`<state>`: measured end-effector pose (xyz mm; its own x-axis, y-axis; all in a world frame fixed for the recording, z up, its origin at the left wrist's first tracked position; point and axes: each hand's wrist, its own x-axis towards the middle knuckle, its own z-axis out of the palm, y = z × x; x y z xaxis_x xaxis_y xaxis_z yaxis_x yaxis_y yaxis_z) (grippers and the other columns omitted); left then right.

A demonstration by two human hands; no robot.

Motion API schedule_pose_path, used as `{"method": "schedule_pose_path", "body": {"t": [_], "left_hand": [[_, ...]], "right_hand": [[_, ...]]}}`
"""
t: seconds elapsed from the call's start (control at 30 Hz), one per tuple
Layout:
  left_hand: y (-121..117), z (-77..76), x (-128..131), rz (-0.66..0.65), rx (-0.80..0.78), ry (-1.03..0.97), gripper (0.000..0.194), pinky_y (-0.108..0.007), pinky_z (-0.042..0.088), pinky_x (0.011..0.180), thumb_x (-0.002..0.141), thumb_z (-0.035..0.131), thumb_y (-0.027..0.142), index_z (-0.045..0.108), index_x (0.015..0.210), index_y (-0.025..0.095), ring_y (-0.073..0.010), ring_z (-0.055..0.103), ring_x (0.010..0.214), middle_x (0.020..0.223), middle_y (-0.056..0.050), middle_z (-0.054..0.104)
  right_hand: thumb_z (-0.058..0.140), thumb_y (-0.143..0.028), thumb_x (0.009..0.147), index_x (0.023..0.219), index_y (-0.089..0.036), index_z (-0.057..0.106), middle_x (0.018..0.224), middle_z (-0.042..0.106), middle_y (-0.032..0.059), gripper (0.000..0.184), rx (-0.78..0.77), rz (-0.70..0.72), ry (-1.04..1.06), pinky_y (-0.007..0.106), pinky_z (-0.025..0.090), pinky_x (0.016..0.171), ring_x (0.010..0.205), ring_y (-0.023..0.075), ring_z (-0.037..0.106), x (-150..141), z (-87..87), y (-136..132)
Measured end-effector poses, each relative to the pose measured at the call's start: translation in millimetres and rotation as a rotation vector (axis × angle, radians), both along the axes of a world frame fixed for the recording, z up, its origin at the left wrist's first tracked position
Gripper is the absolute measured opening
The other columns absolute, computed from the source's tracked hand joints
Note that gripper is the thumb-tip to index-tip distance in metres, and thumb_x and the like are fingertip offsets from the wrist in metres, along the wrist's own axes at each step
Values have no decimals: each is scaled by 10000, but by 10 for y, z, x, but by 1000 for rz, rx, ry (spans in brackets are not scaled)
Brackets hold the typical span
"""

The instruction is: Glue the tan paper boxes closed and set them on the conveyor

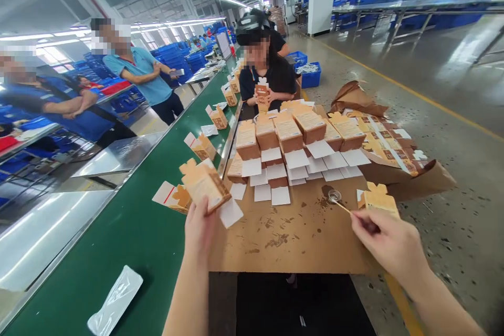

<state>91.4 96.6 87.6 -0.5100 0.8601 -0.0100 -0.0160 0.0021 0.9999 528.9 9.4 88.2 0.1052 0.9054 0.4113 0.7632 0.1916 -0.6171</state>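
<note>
My left hand [201, 226] grips a small tan and brown carton [205, 185], tilted, with its scalloped top flap up and a white flap hanging loose at the lower end. Pinched in my right hand [389, 244] is a thin stick [345, 208], perhaps a cotton swab, its tip over a small round dish [334, 197] on the brown cardboard tabletop [299, 241]. Just behind my right hand stands another tan carton [377, 200]. Stacked cartons [289, 131] with white flaps sticking out fill the table's far side.
A green conveyor belt [149, 231] runs along the left, carrying several cartons [201, 146] and a white plastic-wrapped packet [116, 299]. Brown wrapping paper [421, 184] holds flat cartons at right. A co-worker [268, 71] holds a carton opposite; two people stand beyond the belt.
</note>
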Motion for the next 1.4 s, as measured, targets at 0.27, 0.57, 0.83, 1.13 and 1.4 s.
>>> {"method": "schedule_pose_path", "body": {"t": [0.27, 0.57, 0.83, 1.13, 1.4], "left_hand": [[-839, -477, 70, -158, -277, -324, 918, -652, 708, 1252, 571, 1232, 571, 898, 1358, 235, -518, 819, 1479, 1444, -167, 916], [-747, -654, 187, -236, -251, -267, 861, -585, 692, 1245, 619, 1239, 571, 882, 1306, 195, -454, 861, 1407, 1428, -191, 917], [-759, -694, 328, -209, -251, -123, 886, -540, 700, 1178, 623, 1208, 678, 834, 1275, 209, -409, 884, 1298, 1384, -191, 913], [-857, -577, 443, -227, -214, -35, 865, -559, 725, 1149, 681, 1185, 673, 784, 1309, 233, -396, 894, 1263, 1356, -177, 905], [-1203, -723, 687, -121, -118, 270, 878, -592, 732, 1144, 752, 1126, 632, 667, 1402, 258, -427, 860, 1340, 1372, -159, 833]], "right_hand": [[625, -114, 1051, 737, -273, 492, 807, 772, 39, 376, -512, 63, -302, 330, 444, 745, 751, 211, 677, 40, 212, 753], [626, -144, 1071, 759, -266, 590, 804, 781, 52, 337, -434, 31, -329, 336, 438, 720, 761, 230, 692, 143, 162, 598], [628, -82, 1084, 901, -296, 732, 772, 782, -15, 300, -14, 347, 127, 277, 562, 642, 629, 177, 733, -1085, -537, -320], [589, -44, 1010, 799, -290, 559, 677, 651, -37, 326, 7, 404, 174, 288, 450, 569, 559, 168, 621, -1516, -862, -356], [661, -105, 1084, 881, -297, 682, 696, 656, -44, 281, 33, 278, 299, 280, 502, 569, 559, 165, 619, -1121, -837, -549]]}}
